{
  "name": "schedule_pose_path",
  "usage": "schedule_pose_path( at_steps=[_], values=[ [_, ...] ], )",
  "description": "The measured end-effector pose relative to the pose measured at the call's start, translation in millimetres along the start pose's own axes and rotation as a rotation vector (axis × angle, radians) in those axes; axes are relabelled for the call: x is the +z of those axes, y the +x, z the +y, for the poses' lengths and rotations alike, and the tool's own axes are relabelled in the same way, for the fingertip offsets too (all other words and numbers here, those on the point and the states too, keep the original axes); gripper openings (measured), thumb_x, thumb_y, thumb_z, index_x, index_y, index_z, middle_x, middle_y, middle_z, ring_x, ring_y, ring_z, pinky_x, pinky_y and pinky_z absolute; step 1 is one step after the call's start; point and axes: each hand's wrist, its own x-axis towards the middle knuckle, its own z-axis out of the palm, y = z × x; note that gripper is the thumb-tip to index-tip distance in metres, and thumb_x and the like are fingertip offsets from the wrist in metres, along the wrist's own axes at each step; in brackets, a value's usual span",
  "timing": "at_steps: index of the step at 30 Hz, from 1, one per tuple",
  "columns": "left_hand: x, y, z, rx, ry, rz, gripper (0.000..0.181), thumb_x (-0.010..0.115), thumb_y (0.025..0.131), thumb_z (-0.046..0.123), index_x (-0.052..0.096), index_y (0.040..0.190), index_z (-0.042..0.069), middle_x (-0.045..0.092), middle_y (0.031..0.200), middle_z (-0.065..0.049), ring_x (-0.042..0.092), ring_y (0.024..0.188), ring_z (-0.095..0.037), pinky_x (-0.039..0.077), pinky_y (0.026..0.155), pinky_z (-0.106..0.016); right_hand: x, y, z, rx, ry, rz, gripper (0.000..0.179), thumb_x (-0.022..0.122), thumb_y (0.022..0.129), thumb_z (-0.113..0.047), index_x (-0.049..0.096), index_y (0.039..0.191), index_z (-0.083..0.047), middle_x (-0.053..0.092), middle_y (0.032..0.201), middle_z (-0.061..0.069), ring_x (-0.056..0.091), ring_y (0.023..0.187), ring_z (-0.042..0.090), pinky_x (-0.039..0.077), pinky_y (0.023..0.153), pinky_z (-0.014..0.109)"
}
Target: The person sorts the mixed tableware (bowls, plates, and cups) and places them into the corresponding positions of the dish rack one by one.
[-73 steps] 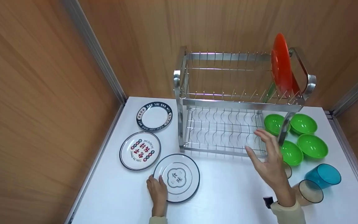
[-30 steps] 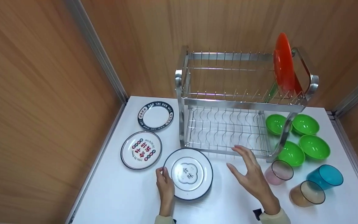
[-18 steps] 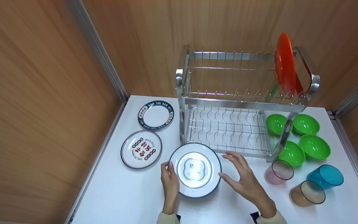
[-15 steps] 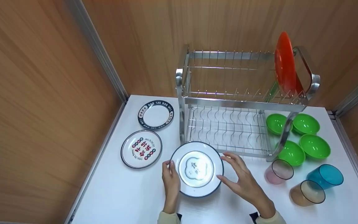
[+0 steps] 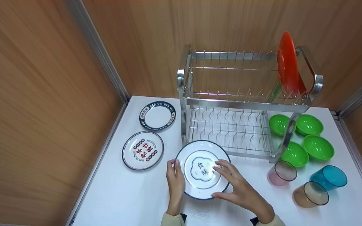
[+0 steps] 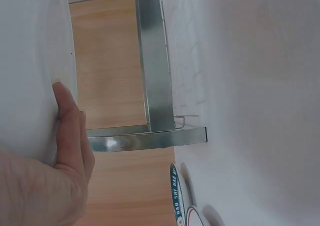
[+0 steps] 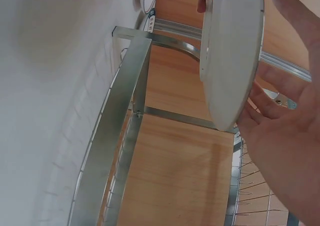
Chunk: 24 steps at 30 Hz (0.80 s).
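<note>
A white plate (image 5: 200, 191) with a dark blue rim and a flower-shaped emblem is held above the table, in front of the dish rack. My left hand (image 5: 175, 182) grips its left edge, thumb on the upper face; the left wrist view shows that hand's fingers (image 6: 67, 121) against the underside. My right hand (image 5: 236, 185) reaches over the right edge with fingers spread above the upper face and the thumb by the lower right rim. In the right wrist view, the right fingers (image 7: 262, 98) lie close beside the plate's edge (image 7: 235, 85).
The two-tier metal dish rack (image 5: 247, 105) has a red plate (image 5: 287, 66) upright at its upper right. Two printed plates, one dark-rimmed (image 5: 157, 116) and one red-lettered (image 5: 142, 150), lie left. Several green bowls (image 5: 317, 147) and pink (image 5: 281, 173), blue (image 5: 328, 178) and amber (image 5: 309, 194) cups stand right.
My left hand has lifted the plate off the table and carried it rightward. My right hand has come down and left from beside the rack to over the plate's right side.
</note>
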Motion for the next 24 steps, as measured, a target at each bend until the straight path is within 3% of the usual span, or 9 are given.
schedule_pose_path(
  at_steps=[3,7,9,12,16,19,24],
  values=[
    [0.7,-0.7,4.6,0.008,-0.016,-0.006,0.022,0.042,0.112,0.011,0.054,0.119,-0.006,0.064,0.122,-0.021,0.058,0.126,-0.039,0.047,0.108,-0.048,2,0.1,-2,-0.031,-0.031,-0.004,0.086,0.091,0.074,-0.041,0.057,0.144,-0.004,0.049,0.152,0.015,0.04,0.142,0.039,0.026,0.121,0.026],
    [1.6,-1.8,9.9,0.027,-0.026,-0.009,0.021,0.042,0.111,0.011,0.054,0.119,-0.006,0.065,0.118,-0.02,0.063,0.12,-0.037,0.052,0.1,-0.045,5,-0.3,-5,-0.038,-0.109,-0.027,0.091,0.088,0.071,-0.054,0.058,0.145,-0.01,0.049,0.153,0.01,0.038,0.145,0.037,0.032,0.119,0.046],
    [1.0,-3.4,12.5,0.034,-0.02,-0.012,0.021,0.042,0.111,0.011,0.054,0.119,-0.005,0.065,0.118,-0.019,0.064,0.116,-0.035,0.054,0.097,-0.043,7,-1.0,-7,-0.043,-0.144,-0.035,0.092,0.09,0.068,-0.053,0.059,0.145,-0.013,0.049,0.154,0.009,0.037,0.145,0.037,0.031,0.116,0.052],
    [-0.2,-5.5,18.4,0.039,-0.014,-0.03,0.023,0.041,0.112,0.013,0.054,0.12,-0.005,0.066,0.12,-0.021,0.066,0.115,-0.034,0.056,0.094,-0.039,11,-0.5,-8,-0.057,-0.223,-0.016,0.088,0.094,0.066,-0.041,0.061,0.144,-0.018,0.052,0.152,0.006,0.04,0.143,0.036,0.025,0.117,0.045],
    [-1.1,-6.0,25.6,0.043,-0.019,-0.059,0.024,0.04,0.113,0.015,0.053,0.121,-0.003,0.066,0.123,-0.021,0.066,0.115,-0.034,0.056,0.095,-0.037,15,0.9,-9,-0.059,-0.305,0.045,0.077,0.092,0.069,-0.009,0.065,0.14,-0.022,0.059,0.146,0.001,0.048,0.138,0.033,0.023,0.117,0.034],
    [-1.6,-6.1,29.2,0.041,-0.02,-0.075,0.023,0.039,0.113,0.016,0.053,0.121,-0.001,0.067,0.122,-0.02,0.067,0.113,-0.032,0.056,0.094,-0.036,15,1.3,-9,-0.059,-0.315,0.082,0.078,0.088,0.066,0.008,0.069,0.136,-0.022,0.063,0.142,0.0,0.052,0.134,0.031,0.031,0.112,0.037],
    [-2.7,-8.0,33.1,0.019,-0.039,-0.102,0.024,0.039,0.113,0.018,0.052,0.122,0.0,0.067,0.124,-0.02,0.068,0.113,-0.031,0.056,0.095,-0.035,13,-1.0,-9,-0.086,-0.343,0.095,0.075,0.085,0.068,0.01,0.07,0.134,-0.023,0.063,0.142,-0.002,0.055,0.131,0.027,0.041,0.105,0.044]
  ],
)
